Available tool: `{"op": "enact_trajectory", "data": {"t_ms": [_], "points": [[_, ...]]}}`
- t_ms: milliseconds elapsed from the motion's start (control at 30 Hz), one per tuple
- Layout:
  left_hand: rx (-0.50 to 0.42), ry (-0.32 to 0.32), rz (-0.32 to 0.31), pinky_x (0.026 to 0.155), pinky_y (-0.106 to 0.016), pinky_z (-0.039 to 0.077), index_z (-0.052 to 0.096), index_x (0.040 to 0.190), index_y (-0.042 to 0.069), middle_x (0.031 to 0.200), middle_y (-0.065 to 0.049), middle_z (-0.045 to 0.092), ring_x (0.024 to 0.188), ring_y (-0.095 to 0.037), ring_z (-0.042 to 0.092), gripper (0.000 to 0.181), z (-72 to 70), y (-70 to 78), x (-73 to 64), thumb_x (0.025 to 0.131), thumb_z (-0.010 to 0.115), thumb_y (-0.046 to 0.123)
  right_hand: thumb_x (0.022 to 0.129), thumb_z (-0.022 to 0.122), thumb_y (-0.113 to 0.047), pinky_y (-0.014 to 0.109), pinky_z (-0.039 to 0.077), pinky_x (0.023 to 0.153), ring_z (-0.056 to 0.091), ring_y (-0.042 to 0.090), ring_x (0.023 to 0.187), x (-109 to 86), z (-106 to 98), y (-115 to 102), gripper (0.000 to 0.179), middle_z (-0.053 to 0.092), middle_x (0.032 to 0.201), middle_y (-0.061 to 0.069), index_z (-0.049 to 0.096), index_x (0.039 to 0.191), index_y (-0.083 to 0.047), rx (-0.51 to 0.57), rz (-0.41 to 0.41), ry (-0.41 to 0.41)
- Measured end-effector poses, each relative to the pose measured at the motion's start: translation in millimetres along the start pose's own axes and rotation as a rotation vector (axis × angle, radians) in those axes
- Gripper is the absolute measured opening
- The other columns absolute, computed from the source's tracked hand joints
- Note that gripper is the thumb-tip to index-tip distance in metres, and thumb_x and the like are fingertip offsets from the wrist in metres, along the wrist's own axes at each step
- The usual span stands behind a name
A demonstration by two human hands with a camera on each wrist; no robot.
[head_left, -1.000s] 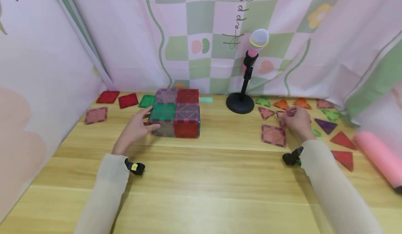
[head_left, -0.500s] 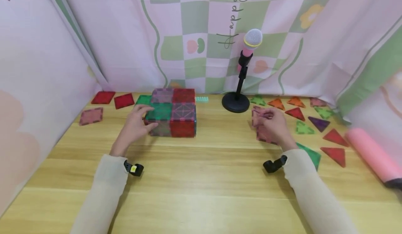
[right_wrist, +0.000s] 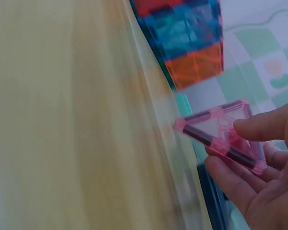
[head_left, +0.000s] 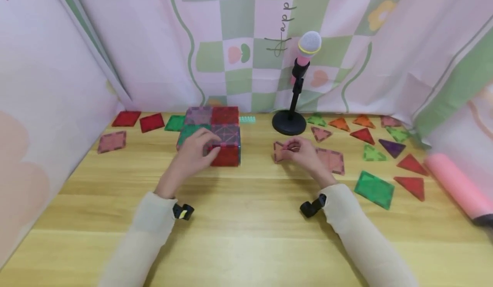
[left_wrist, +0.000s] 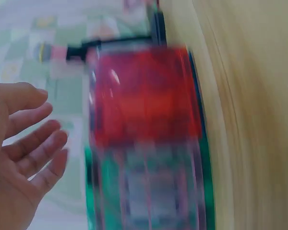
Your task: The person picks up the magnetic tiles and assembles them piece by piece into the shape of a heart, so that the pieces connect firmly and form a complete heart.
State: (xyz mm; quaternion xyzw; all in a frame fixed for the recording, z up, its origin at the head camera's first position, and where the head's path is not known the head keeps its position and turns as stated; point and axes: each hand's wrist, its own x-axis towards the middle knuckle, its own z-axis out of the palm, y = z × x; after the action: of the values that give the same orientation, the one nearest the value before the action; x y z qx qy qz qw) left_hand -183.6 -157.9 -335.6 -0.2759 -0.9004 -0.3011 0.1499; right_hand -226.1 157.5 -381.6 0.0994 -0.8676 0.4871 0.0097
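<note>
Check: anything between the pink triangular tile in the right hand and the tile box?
Nothing visible stands between the pink triangular tile and the right side of the tile box. The microphone stand sits behind that gap, not in it. The left hand hides the box's near-left part in the head view.

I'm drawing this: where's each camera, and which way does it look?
Head: on the person's head, looking forward and down at table, box, left hand, right hand, sleeves.
Left wrist: on that wrist, facing the box; left hand shows.
Right wrist: on that wrist, facing the pink triangle; right hand shows.
Both wrist views share the box.
</note>
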Motion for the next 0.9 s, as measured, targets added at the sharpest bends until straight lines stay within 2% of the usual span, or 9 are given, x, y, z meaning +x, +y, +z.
{"op": "enact_trajectory", "data": {"t_ms": [67, 167, 267, 333, 467, 533, 633, 733, 900], "points": [[-0.03, -0.041, 0.024, 0.068, -0.03, 0.051, 0.066, 0.103, 0.002, 0.094, -0.008, 0.063, 0.078, -0.018, 0.058, 0.016, 9.5, 12.7, 5.6, 0.089, 0.062, 0.008, 0.084, 0.068, -0.003, 0.014, 0.047, 0.071, 0.062, 0.012, 0.084, 1.2, 6, -3, 0.022, 0.065, 0.099, 0.022, 0.058, 0.101, 0.007, -0.002, 0.004, -0.028], [-0.05, -0.107, 0.04, 0.069, -0.026, 0.05, 0.066, 0.104, 0.002, 0.089, -0.006, 0.064, 0.077, -0.015, 0.058, 0.016, 27.1, 27.0, 14.0, 0.089, 0.061, 0.008, 0.084, 0.069, -0.003, 0.015, 0.047, 0.071, 0.064, 0.018, 0.087, 2.6, 14, -6, 0.02, 0.067, 0.098, 0.021, 0.059, 0.1, 0.005, -0.008, 0.0, -0.067], [-0.084, -0.149, 0.0, 0.071, -0.026, 0.051, 0.064, 0.109, 0.0, 0.099, -0.01, 0.066, 0.082, -0.018, 0.061, 0.021, 44.9, 34.5, 20.6, 0.089, 0.061, 0.007, 0.083, 0.07, 0.0, 0.015, 0.048, 0.07, 0.066, 0.025, 0.089, 2.6, 20, -9, 0.019, 0.068, 0.096, 0.023, 0.06, 0.098, 0.007, -0.012, -0.019, -0.087], [-0.106, -0.151, -0.045, 0.075, -0.028, 0.052, 0.063, 0.112, -0.001, 0.106, -0.013, 0.065, 0.086, -0.02, 0.062, 0.025, 55.4, 37.1, 24.0, 0.088, 0.061, 0.005, 0.082, 0.07, 0.001, 0.016, 0.048, 0.071, 0.067, 0.029, 0.09, 1.9, 23, -10, 0.019, 0.069, 0.096, 0.024, 0.061, 0.097, 0.007, -0.016, -0.037, -0.101], [-0.189, -0.155, -0.14, 0.084, -0.035, 0.053, 0.058, 0.119, -0.003, 0.118, -0.018, 0.061, 0.099, -0.027, 0.063, 0.032, 71.1, 40.3, 29.3, 0.088, 0.062, 0.004, 0.079, 0.072, 0.002, 0.018, 0.048, 0.071, 0.069, 0.029, 0.089, 1.0, 28, -13, 0.017, 0.071, 0.092, 0.022, 0.063, 0.093, 0.005, -0.018, -0.067, -0.144], [-0.219, -0.164, -0.158, 0.087, -0.038, 0.052, 0.057, 0.121, -0.003, 0.119, -0.019, 0.061, 0.103, -0.029, 0.063, 0.034, 77.2, 41.5, 30.3, 0.089, 0.062, 0.006, 0.078, 0.073, 0.002, 0.018, 0.049, 0.072, 0.07, 0.027, 0.087, 0.4, 31, -14, 0.016, 0.072, 0.09, 0.02, 0.064, 0.091, 0.004, -0.005, -0.08, -0.173], [-0.242, -0.189, -0.156, 0.086, -0.037, 0.053, 0.057, 0.118, -0.004, 0.117, -0.018, 0.063, 0.102, -0.028, 0.064, 0.03, 86.4, 41.2, 30.1, 0.091, 0.061, 0.007, 0.078, 0.074, 0.002, 0.018, 0.05, 0.074, 0.07, 0.026, 0.086, -0.1, 35, -14, 0.015, 0.072, 0.089, 0.02, 0.064, 0.089, 0.004, 0.027, -0.102, -0.217], [-0.244, -0.181, -0.136, 0.081, -0.032, 0.055, 0.062, 0.109, -0.002, 0.106, -0.015, 0.068, 0.094, -0.024, 0.067, 0.02, 93.3, 38.7, 29.5, 0.091, 0.062, 0.007, 0.078, 0.073, 0.003, 0.018, 0.05, 0.074, 0.07, 0.025, 0.087, -0.5, 38, -14, 0.013, 0.072, 0.09, 0.02, 0.064, 0.088, 0.005, 0.036, -0.129, -0.251], [-0.263, -0.19, -0.107, 0.076, -0.027, 0.053, 0.067, 0.1, 0.002, 0.091, -0.01, 0.07, 0.085, -0.02, 0.066, 0.012, 100.9, 30.0, 29.2, 0.09, 0.063, 0.007, 0.08, 0.071, 0.004, 0.019, 0.049, 0.074, 0.068, 0.026, 0.088, -2.0, 38, -12, 0.01, 0.071, 0.09, 0.02, 0.063, 0.086, 0.004, 0.014, -0.154, -0.264]]}}
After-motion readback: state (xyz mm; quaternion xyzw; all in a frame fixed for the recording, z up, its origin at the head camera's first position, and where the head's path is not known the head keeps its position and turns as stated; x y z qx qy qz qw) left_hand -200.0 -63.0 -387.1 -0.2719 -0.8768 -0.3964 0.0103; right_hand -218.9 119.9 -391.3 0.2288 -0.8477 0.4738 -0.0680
